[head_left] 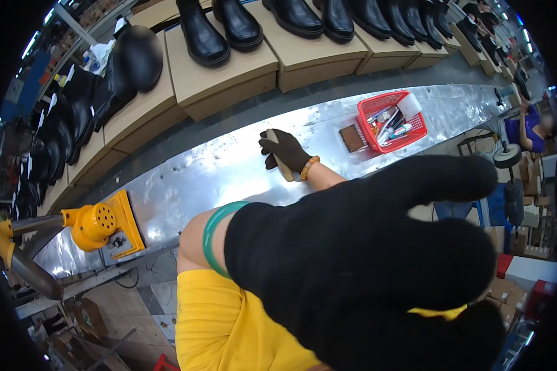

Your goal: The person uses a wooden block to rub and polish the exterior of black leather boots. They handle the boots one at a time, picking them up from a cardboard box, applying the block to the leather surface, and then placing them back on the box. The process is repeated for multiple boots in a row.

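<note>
My left hand, in a black glove with a green bangle at its wrist, is raised close to the camera and covers much of the lower right. Its fingers are spread apart, with nothing seen in them. Beyond it, over the metal worktable, my right hand wears a dark glove and an amber bead bracelet. That hand is closed around a tan oblong block, which slants across the palm and shows at both ends. Whether the block has bristles underneath is hidden.
A red plastic basket of pens and tubes stands right of my right hand, beside a small brown block. Black boots line cardboard boxes beyond the table. A yellow clamp-like fixture is at left. A person sits far right.
</note>
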